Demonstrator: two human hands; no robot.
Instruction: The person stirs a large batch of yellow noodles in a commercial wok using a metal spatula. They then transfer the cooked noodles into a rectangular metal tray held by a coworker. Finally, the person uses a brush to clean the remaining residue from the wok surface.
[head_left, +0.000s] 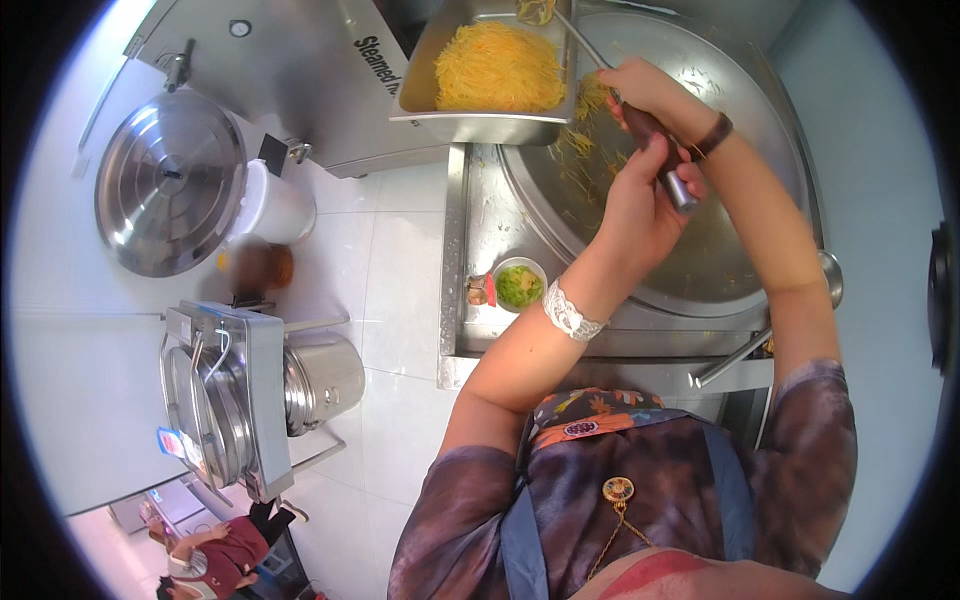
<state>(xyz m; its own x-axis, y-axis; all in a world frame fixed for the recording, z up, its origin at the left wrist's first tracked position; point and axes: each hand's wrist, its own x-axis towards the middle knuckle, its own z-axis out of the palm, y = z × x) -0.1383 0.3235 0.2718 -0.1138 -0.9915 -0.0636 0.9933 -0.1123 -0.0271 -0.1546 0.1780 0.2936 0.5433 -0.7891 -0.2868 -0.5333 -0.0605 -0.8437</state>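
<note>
Both my hands grip one long-handled metal ladle or skimmer (581, 37). My left hand (649, 195) is shut on the dark grip near its metal end; my right hand (649, 90) holds it farther up, by the shaft. The tool's head, with yellow shreds on it, hangs over the back of a steel pan (480, 127) heaped with yellow-orange shreds (499, 71). Under my hands lies a large round wok (720, 247) with more shreds along its left side. What else the wok holds is partly hidden by my arms.
A small bowl of chopped greens (519, 283) and a small red-topped jar (480, 289) stand on the steel counter (480, 217) left of the wok. Another metal handle (731, 360) juts over the front edge. A person (217, 559) is at the lower left, beyond a steel cart (266, 405).
</note>
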